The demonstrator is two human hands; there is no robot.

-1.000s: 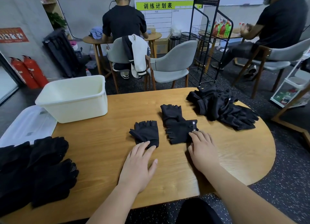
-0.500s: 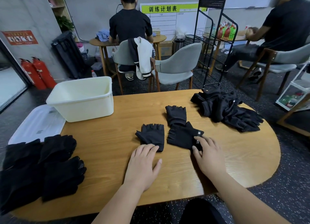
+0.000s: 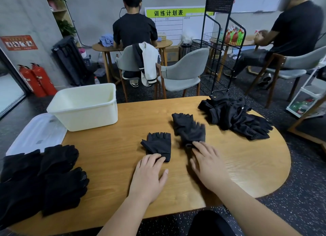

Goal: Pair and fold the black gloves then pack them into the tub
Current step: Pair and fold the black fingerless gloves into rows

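Note:
A black fingerless glove [image 3: 157, 145] lies flat on the wooden table [image 3: 109, 158], and my left hand [image 3: 150, 175] rests with its fingertips on the glove's near edge. To its right a second black glove [image 3: 194, 132], blurred, lies partly over a third one [image 3: 180, 120]. My right hand [image 3: 209, 162] has its fingers laid on the second glove's cuff. The cream tub [image 3: 84, 107] stands at the back left with nothing seen inside it.
A heap of black gloves [image 3: 234, 116] sits at the table's far right. Another pile of black gloves [image 3: 40, 179] covers the near left corner beside a clear lid [image 3: 38, 131]. Chairs, a wire rack and two seated people are beyond the table.
My right hand has turned the second glove so its fingers now point away from me, over the third glove. My left hand has slid forward onto the left glove's edge.

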